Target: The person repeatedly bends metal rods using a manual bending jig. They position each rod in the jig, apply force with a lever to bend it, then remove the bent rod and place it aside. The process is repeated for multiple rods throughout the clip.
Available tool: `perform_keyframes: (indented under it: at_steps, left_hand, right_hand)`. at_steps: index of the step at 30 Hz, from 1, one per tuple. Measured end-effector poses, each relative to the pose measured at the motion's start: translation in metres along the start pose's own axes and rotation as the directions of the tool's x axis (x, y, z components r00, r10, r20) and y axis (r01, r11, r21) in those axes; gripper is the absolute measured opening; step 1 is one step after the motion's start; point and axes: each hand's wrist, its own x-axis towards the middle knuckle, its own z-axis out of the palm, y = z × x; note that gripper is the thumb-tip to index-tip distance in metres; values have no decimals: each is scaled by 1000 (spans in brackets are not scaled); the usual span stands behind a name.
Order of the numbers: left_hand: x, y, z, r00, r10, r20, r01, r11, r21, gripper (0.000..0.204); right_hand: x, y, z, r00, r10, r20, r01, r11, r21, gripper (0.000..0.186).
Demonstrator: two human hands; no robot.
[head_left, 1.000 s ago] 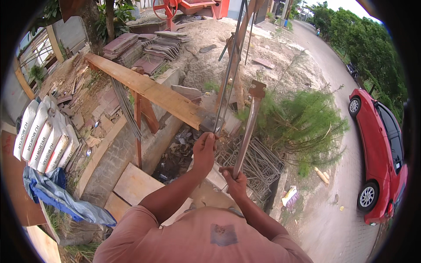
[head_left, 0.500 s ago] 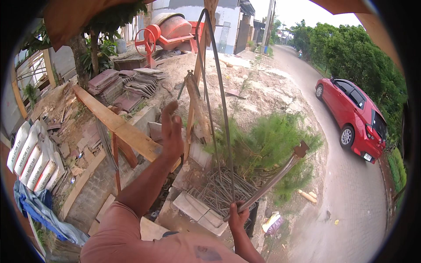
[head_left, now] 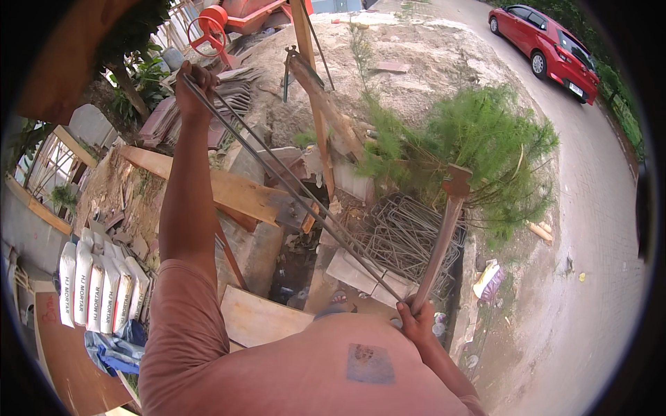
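Outdoor site; soft daylight is whitening a pale earth mound (head_left: 430,69). At right, a paved road (head_left: 596,222) is running past, its edge bending in the fisheye. A red car (head_left: 544,43) is standing on it at upper right, dense foliage (head_left: 617,90) lining the far side. A feathery green bush (head_left: 496,135) is spreading between mound and road. Upper left: an orange mixer (head_left: 243,22) is standing behind stacked tiles (head_left: 159,123). Far left: a grey wall (head_left: 33,225) is rising; white sacks (head_left: 104,295) are resting side by side, a blue tarpaulin (head_left: 114,355) crumpling below.
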Motion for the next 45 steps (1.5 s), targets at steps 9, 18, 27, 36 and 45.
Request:
perform_keyframes:
  at_steps: [9,18,27,36,45]
  left_hand:
    - [27,6,-56,998,64,0,-64,998,15,44]
    - [23,21,-172,967,120,-227,166,383,909,60]
    - [-112,-115,-365,912,-226,-342,325,-110,939,37]
    - [-157,-129,-363,884,-265,-386,337,-213,917,29]
    - [-185,-138,-349,857,-319,-405,308,-315,898,21]
  right_hand:
    - [35,-17,54,998,0,63,6,997,-83,23]
    - [99,-11,115,993,65,95,-50,987,-155,23]
    - [185,-14,127,936,255,243,-87,836,-541,39]
    - [198,-60,120,899,347,266,-115,776,-621,40]
    - [195,-57,115,872,395,288,-109,731,-673,41]
